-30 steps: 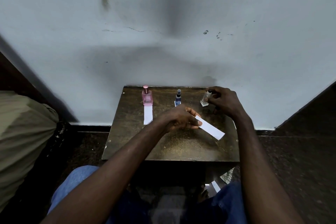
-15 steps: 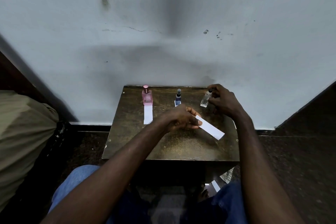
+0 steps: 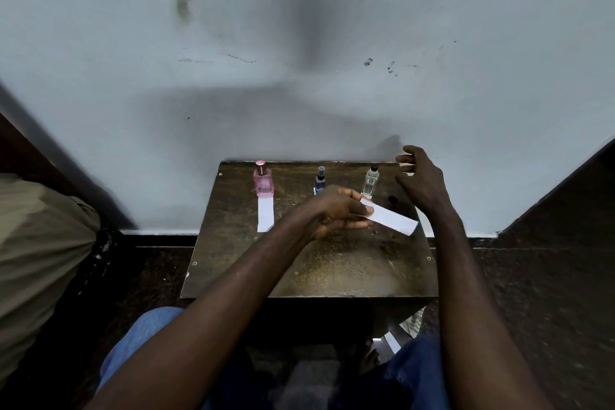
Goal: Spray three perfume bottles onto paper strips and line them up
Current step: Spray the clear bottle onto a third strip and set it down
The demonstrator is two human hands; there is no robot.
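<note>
Three bottles upright in a row along the far edge of the table [image 3: 299, 276], well apart. Pink bottle [image 3: 263, 182], leftmost: square glass body, rose cap on. Blue bottle [image 3: 320, 180], middle: small and slim, dark spray top. Clear bottle [image 3: 370, 181], rightmost: tall, narrow, see-through, dark top. First strip [image 3: 265, 214], white, flat on the table, far end touching the pink bottle's base, running toward the near side. White paper corner [image 3: 314, 190] showing at the blue bottle's base; the rest hidden. Held strip [image 3: 391, 218], white, pinched at one end by the left hand [image 3: 336, 213], slanting down to the right in front of the clear bottle.
</note>
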